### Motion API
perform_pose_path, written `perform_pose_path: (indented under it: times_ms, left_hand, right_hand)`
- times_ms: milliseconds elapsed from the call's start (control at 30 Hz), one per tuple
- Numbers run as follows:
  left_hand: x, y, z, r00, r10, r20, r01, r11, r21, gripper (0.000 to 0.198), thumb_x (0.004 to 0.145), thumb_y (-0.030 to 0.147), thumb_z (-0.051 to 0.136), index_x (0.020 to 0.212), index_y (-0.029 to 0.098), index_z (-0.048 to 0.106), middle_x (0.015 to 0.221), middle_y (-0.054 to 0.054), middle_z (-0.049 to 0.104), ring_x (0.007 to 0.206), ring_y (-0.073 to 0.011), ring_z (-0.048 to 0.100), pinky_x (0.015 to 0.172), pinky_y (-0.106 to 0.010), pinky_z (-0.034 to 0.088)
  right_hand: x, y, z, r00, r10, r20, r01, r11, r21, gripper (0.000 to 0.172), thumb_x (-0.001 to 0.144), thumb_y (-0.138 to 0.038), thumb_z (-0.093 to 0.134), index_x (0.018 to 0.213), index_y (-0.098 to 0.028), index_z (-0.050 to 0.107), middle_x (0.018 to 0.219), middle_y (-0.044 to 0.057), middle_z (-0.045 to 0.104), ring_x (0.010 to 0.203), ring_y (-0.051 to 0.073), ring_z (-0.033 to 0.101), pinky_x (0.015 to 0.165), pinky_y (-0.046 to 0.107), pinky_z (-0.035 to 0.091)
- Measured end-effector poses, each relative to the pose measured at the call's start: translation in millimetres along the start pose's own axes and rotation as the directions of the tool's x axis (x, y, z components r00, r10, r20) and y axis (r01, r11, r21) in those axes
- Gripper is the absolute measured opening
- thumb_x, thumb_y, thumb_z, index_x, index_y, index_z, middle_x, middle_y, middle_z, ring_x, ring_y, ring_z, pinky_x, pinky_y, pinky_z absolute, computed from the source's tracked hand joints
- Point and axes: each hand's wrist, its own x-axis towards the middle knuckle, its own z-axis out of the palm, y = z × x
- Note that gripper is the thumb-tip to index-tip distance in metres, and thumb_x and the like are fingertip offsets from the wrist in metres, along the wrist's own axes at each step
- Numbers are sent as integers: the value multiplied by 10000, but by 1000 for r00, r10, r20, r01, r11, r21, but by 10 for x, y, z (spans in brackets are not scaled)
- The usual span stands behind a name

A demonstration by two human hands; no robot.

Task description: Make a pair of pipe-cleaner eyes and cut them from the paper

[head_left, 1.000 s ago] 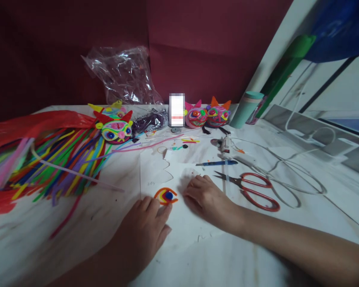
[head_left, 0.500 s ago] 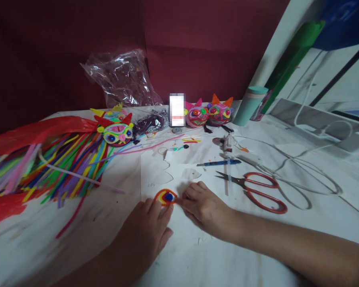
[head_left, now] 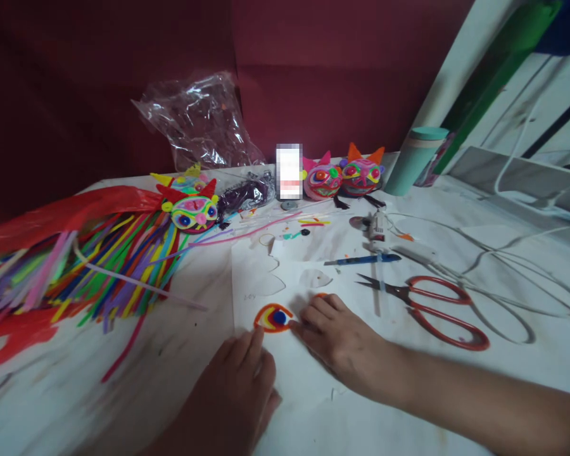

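Note:
A small eye-shaped piece (head_left: 273, 317), orange rim, yellow inside, blue centre, lies on a white paper sheet (head_left: 285, 278). My left hand (head_left: 240, 386) rests palm down just below it, fingers stretched toward its lower left edge. My right hand (head_left: 339, 332) lies to its right, fingers curled, fingertips touching the piece's right tip. A small orange bit (head_left: 320, 295) shows just above the right hand's fingers. Neither hand visibly holds anything.
Red-handled scissors (head_left: 427, 307) and a blue pen (head_left: 363, 259) lie right of the paper. A heap of coloured strips (head_left: 85, 266) and a mask (head_left: 193, 211) fill the left. Two more masks (head_left: 342, 177), a teal cup (head_left: 411, 161), a plastic bag (head_left: 199, 120) and white cables (head_left: 503, 278) stand farther back.
My right hand moved left to the eye piece and now touches its right tip. My left hand slid slightly back toward me. The view shifted a little.

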Motion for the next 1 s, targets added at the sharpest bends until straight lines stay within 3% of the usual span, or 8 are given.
perform_pose_path:
  times_ms: [300, 700, 1000]
  left_hand:
    - [-29, 16, 83, 999, 18, 30, -20, 998, 58, 380, 721, 373, 673, 970, 89, 627, 1147, -239, 642, 975, -324, 634, 800, -428, 535]
    - [-32, 27, 67, 999, -27, 23, 27, 1000, 6, 338, 753, 375, 648, 971, 118, 611, 1172, -199, 632, 1016, -307, 604, 821, -423, 509]
    - [-37, -30, 113, 999, -45, 15, 46, 997, -60, 501, 774, 436, 632, 1196, 181, 543, 1175, -157, 634, 1009, -296, 602, 801, -430, 499]
  right_hand:
    - [-1, 4, 38, 1000, 27, -14, -26, 997, 75, 184, 917, -129, 447, 948, -145, 628, 838, 71, 571, 817, 200, 469, 736, 363, 331]
    - [17, -2, 17, 999, 11, -51, -7, 997, 81, 192, 914, -126, 458, 979, -133, 640, 816, 68, 585, 806, 196, 493, 730, 353, 334]
    - [6, -14, -47, 996, 25, -89, -12, 990, 142, 216, 921, -136, 445, 883, -109, 657, 760, 72, 581, 767, 182, 496, 716, 348, 360]
